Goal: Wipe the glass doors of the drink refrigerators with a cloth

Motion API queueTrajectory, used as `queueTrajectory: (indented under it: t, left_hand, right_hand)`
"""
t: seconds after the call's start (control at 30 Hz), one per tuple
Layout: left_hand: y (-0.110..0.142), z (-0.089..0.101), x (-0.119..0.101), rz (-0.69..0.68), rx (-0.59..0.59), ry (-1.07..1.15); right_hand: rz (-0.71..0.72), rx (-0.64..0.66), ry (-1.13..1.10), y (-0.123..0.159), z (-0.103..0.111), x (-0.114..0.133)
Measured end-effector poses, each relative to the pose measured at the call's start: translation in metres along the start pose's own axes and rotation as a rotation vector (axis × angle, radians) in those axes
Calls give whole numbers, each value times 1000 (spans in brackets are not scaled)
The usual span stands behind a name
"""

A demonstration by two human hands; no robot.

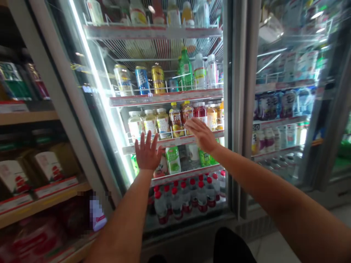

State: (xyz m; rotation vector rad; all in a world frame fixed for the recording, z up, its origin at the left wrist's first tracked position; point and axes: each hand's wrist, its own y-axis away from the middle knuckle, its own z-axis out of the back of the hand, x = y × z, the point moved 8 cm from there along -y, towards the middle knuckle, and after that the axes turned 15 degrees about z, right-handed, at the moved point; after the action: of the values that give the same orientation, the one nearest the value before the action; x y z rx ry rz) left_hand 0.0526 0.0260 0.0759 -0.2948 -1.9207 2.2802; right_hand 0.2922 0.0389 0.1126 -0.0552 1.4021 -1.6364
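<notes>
Both my arms reach toward a lit drinks cooler. My left hand (pixel 148 152) has its fingers spread and holds nothing, in front of the lower shelf by a green-and-white carton (pixel 173 160). Higher and to the right, my right hand (pixel 202 134) is stretched flat with nothing in it. It partly covers the row with a yellow-capped tea bottle (pixel 176 118) and a red drink bottle (pixel 200 109). White-capped bottles (pixel 163 123) stand left of these. Whether either hand touches anything, I cannot tell.
Above are cans, including a gold can (pixel 158 79), and a green bottle (pixel 186 70). Red-capped water bottles (pixel 177 203) fill the cooler's bottom. A metal door frame (pixel 239 109) separates a second cooler on the right. Wooden shelves (pixel 30 117) with boxed goods border the left.
</notes>
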Motion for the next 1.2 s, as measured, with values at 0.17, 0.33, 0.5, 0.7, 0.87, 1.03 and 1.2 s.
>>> queueTrajectory:
  t: [0.17,0.33,0.5,0.7,0.87,1.03,1.2]
  left_hand:
    - [0,0,0,7,12,13]
    - [1,2,-2,-20,-20,-16]
    - [0,0,0,19,17,13]
    - [0,0,0,9,9,-3]
    - [0,-1,1,25,23,7]
    - [0,0,0,30,24,13]
    - [1,0,0,32,44,24]
  right_hand:
    - [-69,-42,29,32,12,-9]
    - [125,191,-69,68,-2,13]
    - [-141,-40,66,71,34,-37]
    - [-72,44,9,104,26,-23]
    - [-262,-109,90,113,44,-57]
    - [-319,-125,109,144,30,-25]
    - [-115,55,-6,147,13,3]
